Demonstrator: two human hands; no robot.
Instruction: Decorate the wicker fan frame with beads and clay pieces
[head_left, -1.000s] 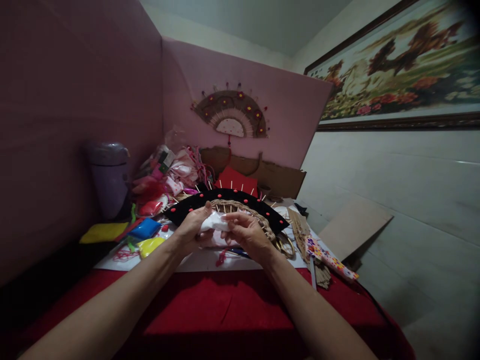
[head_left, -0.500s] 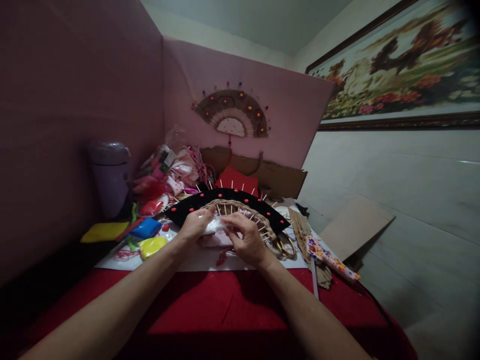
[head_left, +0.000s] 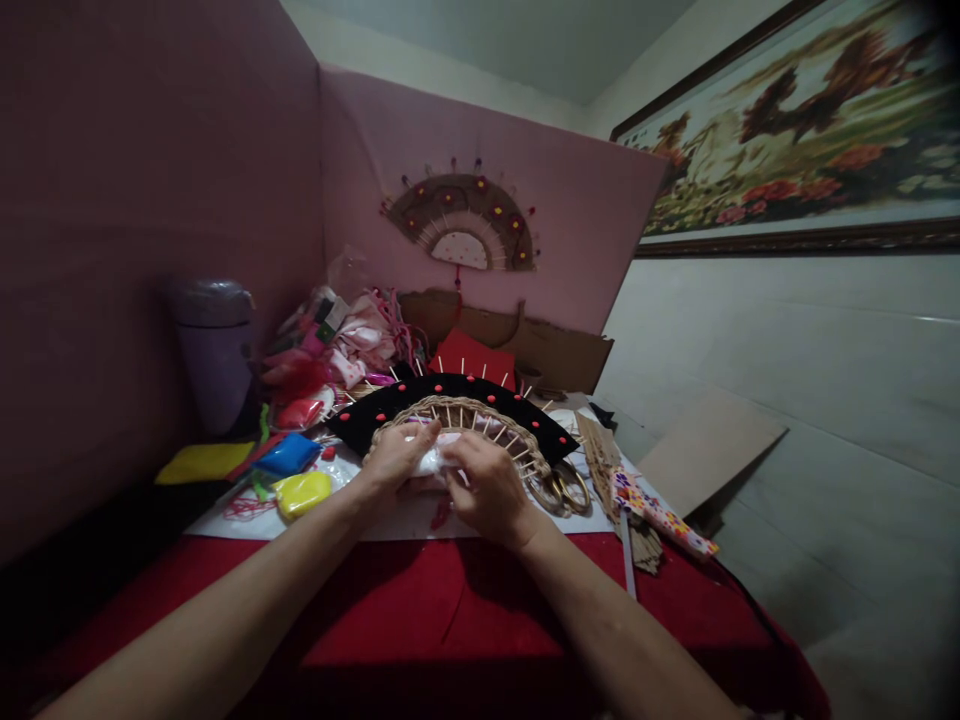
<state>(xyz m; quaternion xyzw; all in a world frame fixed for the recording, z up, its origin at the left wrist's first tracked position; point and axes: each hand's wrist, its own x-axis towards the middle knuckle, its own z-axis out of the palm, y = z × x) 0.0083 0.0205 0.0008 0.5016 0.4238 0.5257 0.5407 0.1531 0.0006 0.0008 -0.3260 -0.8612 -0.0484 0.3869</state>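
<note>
A small white packet in clear, shiny plastic (head_left: 431, 460) is pinched between both hands, above the table's middle. My left hand (head_left: 397, 458) is closed on its left side. My right hand (head_left: 486, 480) is closed on its right side, fingertips bunched together. Just behind them lies a handmade fan (head_left: 450, 385) with a black band, red dots, a braided cord arc and thin sticks poking out along its top. The hands hide the fan's lower middle. To the right of my right hand rest scissors (head_left: 571, 490) with gold handles.
Blue (head_left: 289, 455) and yellow clay packets (head_left: 302, 494) lie to the left, near a purple tumbler (head_left: 214, 355). On the right are corrugated cardboard strips (head_left: 600, 450) and a flower-patterned glue gun-like object (head_left: 664, 515). A finished fan (head_left: 465, 215) hangs on the pink board behind.
My hands have stayed over the same spot, with the fingers shifting on the white packet. My right fingers have curled closer around it. The whole view has moved slightly.
</note>
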